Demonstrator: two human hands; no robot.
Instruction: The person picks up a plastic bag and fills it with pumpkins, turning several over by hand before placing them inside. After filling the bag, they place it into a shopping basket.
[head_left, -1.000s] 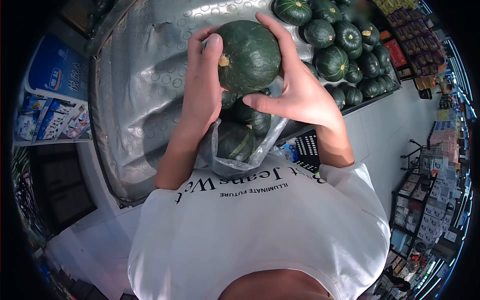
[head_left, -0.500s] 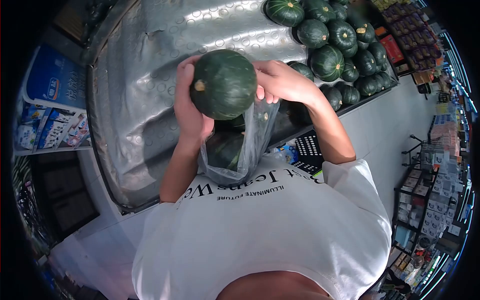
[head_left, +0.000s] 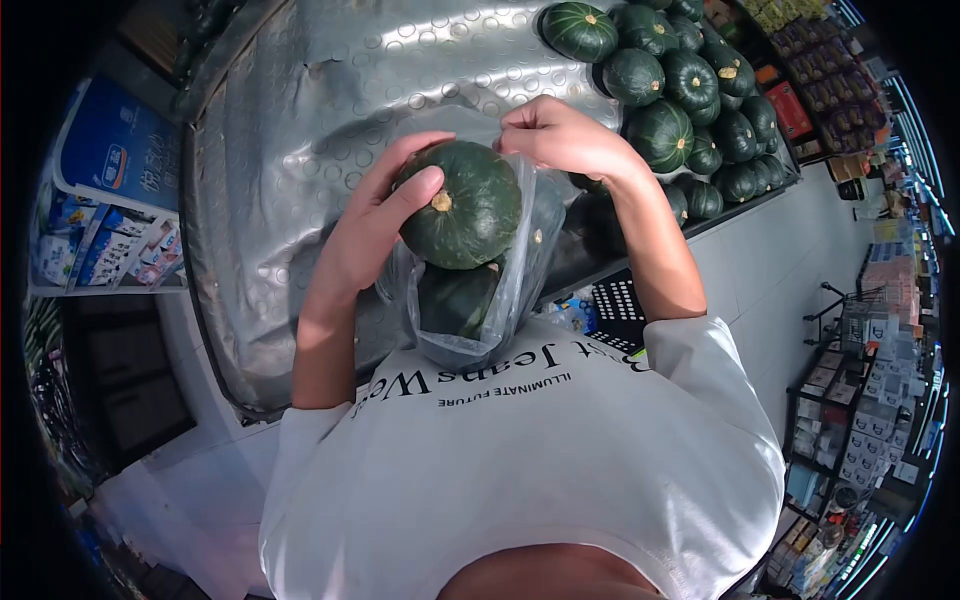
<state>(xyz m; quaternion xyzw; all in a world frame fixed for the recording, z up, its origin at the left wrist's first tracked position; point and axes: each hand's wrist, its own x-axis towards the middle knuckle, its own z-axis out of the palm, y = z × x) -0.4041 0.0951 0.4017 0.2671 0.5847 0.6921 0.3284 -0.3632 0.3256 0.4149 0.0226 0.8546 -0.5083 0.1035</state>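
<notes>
Facing us stem-first, the pumpkin [head_left: 475, 225] (long axis unclear) gripped by left fingers [head_left: 418, 189], right fingers [head_left: 524, 122] pinching bag [head_left: 458, 350].

A metal surface [head_left: 260, 190], patterned with raised rings, spread across the upper part of the view. To its left stood a blue board [head_left: 118, 150] with white lettering, and below that, packets [head_left: 100, 245] in blue and white sat in a rack. A dark cabinet [head_left: 130, 375] stood lower down. A black perforated basket [head_left: 615, 303] showed near the surface's edge, above pale floor tiles [head_left: 745, 250]. On the right, a red box [head_left: 788, 110] sat beside purple packs [head_left: 815, 65], and white boxes [head_left: 875, 435] filled shelving farther down.
</notes>
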